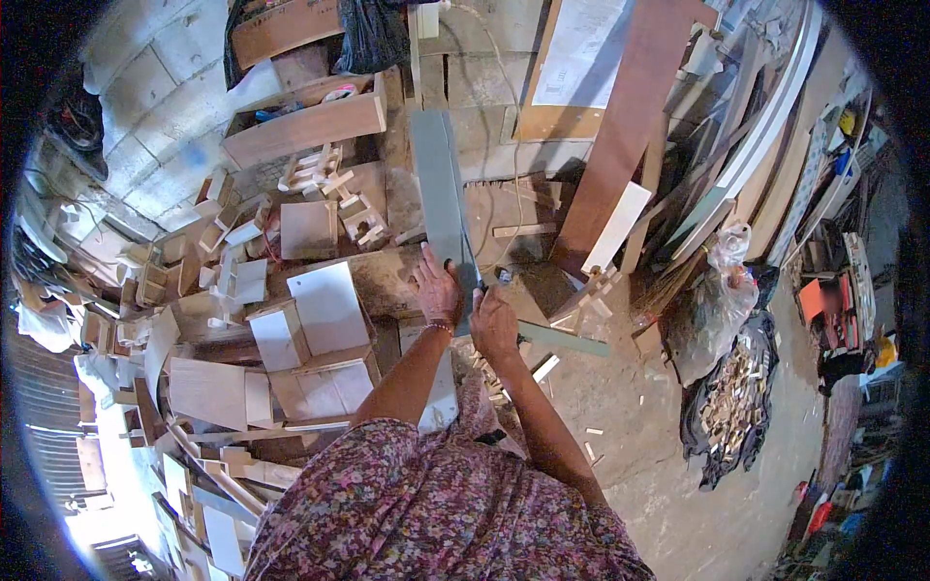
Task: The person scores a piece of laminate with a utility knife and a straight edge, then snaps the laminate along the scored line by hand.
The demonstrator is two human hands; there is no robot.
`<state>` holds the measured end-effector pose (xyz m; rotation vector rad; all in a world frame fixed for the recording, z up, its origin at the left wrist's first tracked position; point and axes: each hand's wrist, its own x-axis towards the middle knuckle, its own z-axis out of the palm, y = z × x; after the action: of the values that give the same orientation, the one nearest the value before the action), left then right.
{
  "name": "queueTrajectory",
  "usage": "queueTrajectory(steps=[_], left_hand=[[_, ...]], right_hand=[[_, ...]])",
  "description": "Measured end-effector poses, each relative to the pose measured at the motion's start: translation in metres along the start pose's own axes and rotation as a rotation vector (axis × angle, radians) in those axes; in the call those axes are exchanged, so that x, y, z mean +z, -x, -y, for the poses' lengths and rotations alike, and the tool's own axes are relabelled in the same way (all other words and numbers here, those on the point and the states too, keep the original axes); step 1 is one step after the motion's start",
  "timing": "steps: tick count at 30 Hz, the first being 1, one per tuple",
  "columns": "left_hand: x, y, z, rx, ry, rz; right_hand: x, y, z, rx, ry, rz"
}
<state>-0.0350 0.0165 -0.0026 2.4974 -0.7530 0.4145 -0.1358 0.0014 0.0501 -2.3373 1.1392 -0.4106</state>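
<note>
A long grey-green board (438,174) runs away from me across the work surface. My left hand (436,289) lies on it with its fingers stretched out, pressing flat near its left edge. At the board's right edge my right hand (494,327) is closed round a thin, straight tool (473,259), whose narrow dark length points away along that edge. Its exact kind is not clear, and my fingers cover the grip. A shorter green strip (567,339) sticks out to the right from beneath my right wrist.
Several wooden boxes (320,300) and small wooden parts (354,208) crowd the left. A reddish-brown plank (620,145) leans at the far right, beside stacked timber strips (746,174). A black bag of wood offcuts (736,407) lies on the floor (639,474), near scattered scraps.
</note>
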Motion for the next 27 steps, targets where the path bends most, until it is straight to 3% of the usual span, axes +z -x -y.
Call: queueTrajectory(steps=[6,10,12,15,16,18,21,25,27], left_hand=[[0.003,-0.003,0.001,0.013,-0.197,0.023],[0.004,-0.005,0.003,0.038,-0.138,-0.045],[0.004,-0.006,0.004,0.058,-0.07,-0.102],[-0.001,-0.009,0.001,0.035,-0.078,-0.042],[-0.007,-0.013,-0.003,0.037,-0.076,-0.039],[-0.014,-0.026,-0.012,-0.033,-0.108,0.096],[-0.006,-0.041,-0.014,-0.061,-0.044,0.096],[-0.001,-0.041,-0.012,-0.07,0.004,0.109],[0.001,-0.039,-0.01,-0.066,0.082,0.094]], right_hand=[[0.013,0.002,-0.009,-0.027,0.105,-0.04],[0.027,-0.001,-0.019,0.051,0.024,-0.069],[0.044,-0.008,-0.038,-0.267,0.217,0.006],[0.047,-0.005,-0.04,-0.332,0.178,-0.112],[0.039,-0.005,-0.034,-0.329,0.18,-0.112],[0.021,-0.009,-0.019,-0.06,-0.092,0.078],[0.005,-0.007,-0.001,-0.007,-0.061,0.099],[0.018,-0.003,-0.006,-0.127,-0.093,-0.029],[0.014,0.0,0.0,0.029,-0.177,-0.093]])
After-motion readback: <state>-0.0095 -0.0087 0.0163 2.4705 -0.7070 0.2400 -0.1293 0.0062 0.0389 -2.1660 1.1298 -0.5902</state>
